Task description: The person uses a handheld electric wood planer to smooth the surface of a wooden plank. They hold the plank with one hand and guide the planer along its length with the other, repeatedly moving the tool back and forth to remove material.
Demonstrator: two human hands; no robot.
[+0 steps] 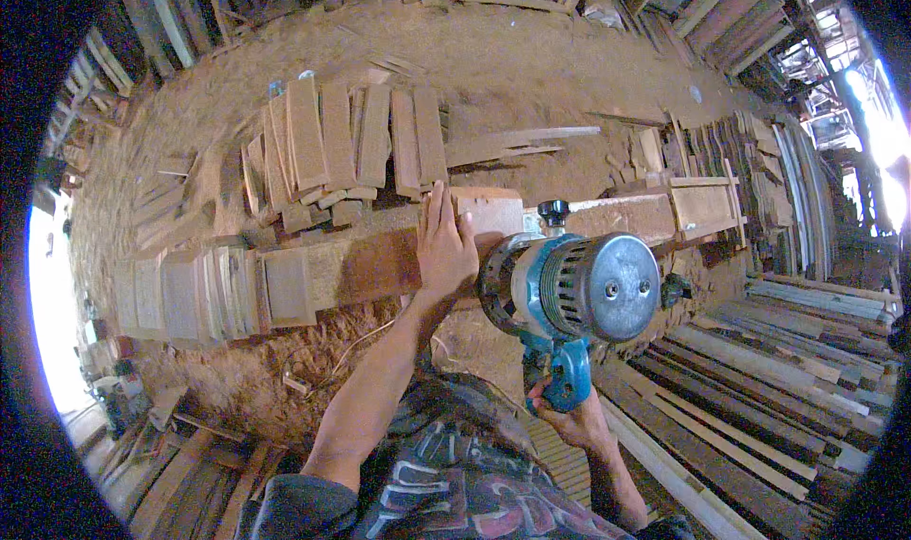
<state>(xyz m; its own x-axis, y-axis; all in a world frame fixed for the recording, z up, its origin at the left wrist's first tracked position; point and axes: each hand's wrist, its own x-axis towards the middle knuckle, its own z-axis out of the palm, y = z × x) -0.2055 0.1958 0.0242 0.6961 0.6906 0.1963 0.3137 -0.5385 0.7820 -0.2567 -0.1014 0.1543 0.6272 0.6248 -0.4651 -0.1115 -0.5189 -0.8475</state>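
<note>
My right hand [567, 413] is wrapped round the blue lower handle of a router [607, 288] with a silver-grey motor cap. The router's black knob [553, 213] points away from me. Its round base meets the edge of a wooden board [489, 206] on the long wooden bench [365, 260]; the bit is hidden from view. Left of the router, my left hand [448, 246] lies flat over the board, fingers stretched forward and holding nothing. The board's left part is covered by this hand.
Stacked wooden pieces [195, 288] stand at the bench's left end. Beyond it, several boards [327, 137] lean in a pile. A wooden frame [707, 203] is at the right end. Long planks [740, 398] lie at the lower right. A cord [361, 347] hangs below the bench.
</note>
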